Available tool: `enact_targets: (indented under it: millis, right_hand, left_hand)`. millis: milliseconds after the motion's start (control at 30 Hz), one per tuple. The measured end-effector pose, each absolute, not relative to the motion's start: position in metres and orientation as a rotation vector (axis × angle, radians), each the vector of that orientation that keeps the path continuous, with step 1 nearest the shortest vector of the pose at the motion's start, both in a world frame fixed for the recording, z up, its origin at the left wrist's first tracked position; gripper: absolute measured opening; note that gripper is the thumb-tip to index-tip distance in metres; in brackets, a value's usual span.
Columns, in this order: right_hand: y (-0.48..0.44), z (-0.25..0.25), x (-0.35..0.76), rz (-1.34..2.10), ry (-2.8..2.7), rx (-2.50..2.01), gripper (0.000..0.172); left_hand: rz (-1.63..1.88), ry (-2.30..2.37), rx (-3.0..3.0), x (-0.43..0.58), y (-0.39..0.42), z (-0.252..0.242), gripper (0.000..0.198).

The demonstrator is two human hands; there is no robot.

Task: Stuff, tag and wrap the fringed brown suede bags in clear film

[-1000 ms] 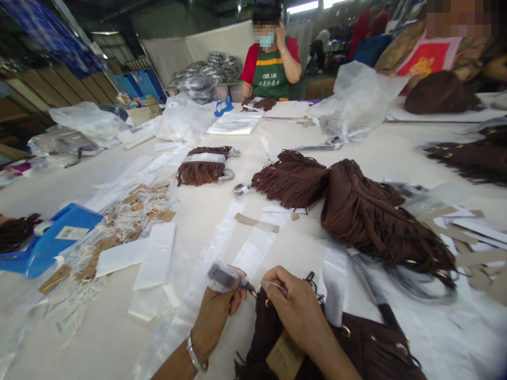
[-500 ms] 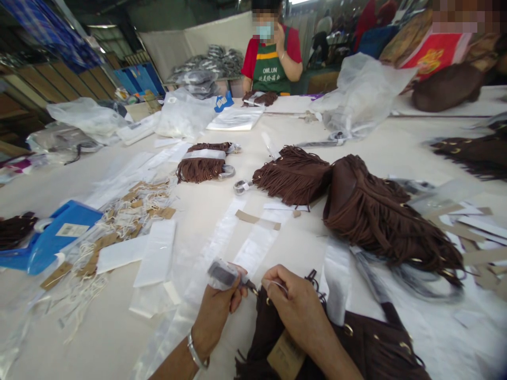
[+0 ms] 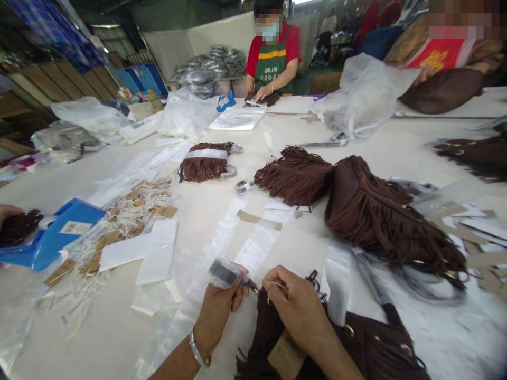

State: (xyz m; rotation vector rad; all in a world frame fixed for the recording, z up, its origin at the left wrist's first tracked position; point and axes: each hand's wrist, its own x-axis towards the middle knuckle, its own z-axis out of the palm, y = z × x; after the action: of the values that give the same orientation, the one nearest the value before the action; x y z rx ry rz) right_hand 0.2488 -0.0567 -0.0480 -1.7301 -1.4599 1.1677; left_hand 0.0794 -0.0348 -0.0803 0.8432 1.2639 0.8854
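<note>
Left hand (image 3: 219, 311) had its fingers (image 3: 236, 294) curled tight around a small dark piece in clear wrap (image 3: 223, 273), which stuck up just above the thumb. Right hand (image 3: 296, 311) was pinched shut on a thin pale cord (image 3: 278, 286), its fingertips nearly touching the left ones. Both hands sat on a dark brown fringed bag (image 3: 364, 345) that lay right under the fingers and ran off behind the right hand. A kraft tag (image 3: 284, 356) lay on it just below the right wrist. There was a silver bangle (image 3: 197, 351) on the left wrist. Just past the fingertips were clear plastic strips (image 3: 259, 243) on the white table (image 3: 119, 338), and further out more fringed bags (image 3: 376, 216). Well off to the left of the left fingers sat a heap of stringed tags (image 3: 127, 216) and a blue tray (image 3: 63, 229). Way across the table, a person in a green apron (image 3: 271, 63) had their hands on another brown piece.
</note>
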Motion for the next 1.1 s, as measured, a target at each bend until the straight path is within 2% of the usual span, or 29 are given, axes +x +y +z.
enact_targets:
  millis: [367, 967, 1100]
  right_hand:
    - [-0.056, -0.047, 0.251, 1.205, -1.474, -1.71, 0.016]
    - [-0.06, -0.055, 0.248, 1.078, -1.7, -1.631, 0.021]
    - [-0.061, -0.062, 0.246, 1.013, -1.775, -1.665, 0.019]
  left_hand:
    - [0.899, 1.28, 0.839, 0.08, -0.035, -0.078, 0.035]
    - [0.762, 1.308, 0.998, 0.084, -0.022, -0.072, 0.045]
    - [0.763, 1.271, 0.979, 0.083, -0.02, -0.071, 0.041]
